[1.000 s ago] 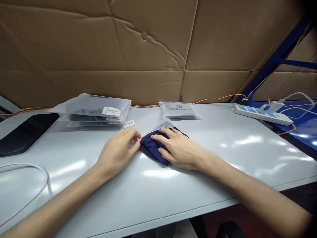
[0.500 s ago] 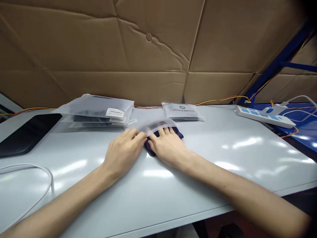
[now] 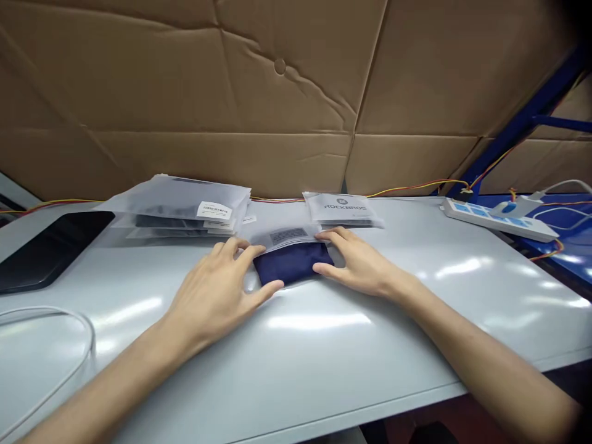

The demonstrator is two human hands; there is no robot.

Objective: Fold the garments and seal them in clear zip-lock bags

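Observation:
A folded navy-blue cloth (image 3: 293,264) lies flat on the table in front of me. Across its far part is a frosted plastic bag (image 3: 252,230) with a dark printed block; whether the cloth is partly inside cannot be told. My left hand (image 3: 215,290) rests at the left side, fingertips on the bag's edge and thumb stretched along the cloth's near left corner. At the right side my right hand (image 3: 358,262) has its fingertips by the bag's corner and its thumb on the cloth. On both hands thumb and fingers are spread apart.
Behind on the left is a stack of frosted packets (image 3: 185,196) with barcode labels. A ROCKBROS packet (image 3: 343,211) lies at the back right. Also around are a black tablet-like slab (image 3: 50,250), a white cable (image 3: 90,336), a power strip (image 3: 499,219) and a cardboard wall (image 3: 222,80).
My right hand has moved off the cloth's middle to its right side, uncovering it. My left hand has opened, its thumb now stretched over the near left corner. The cloth looks flatter and wider.

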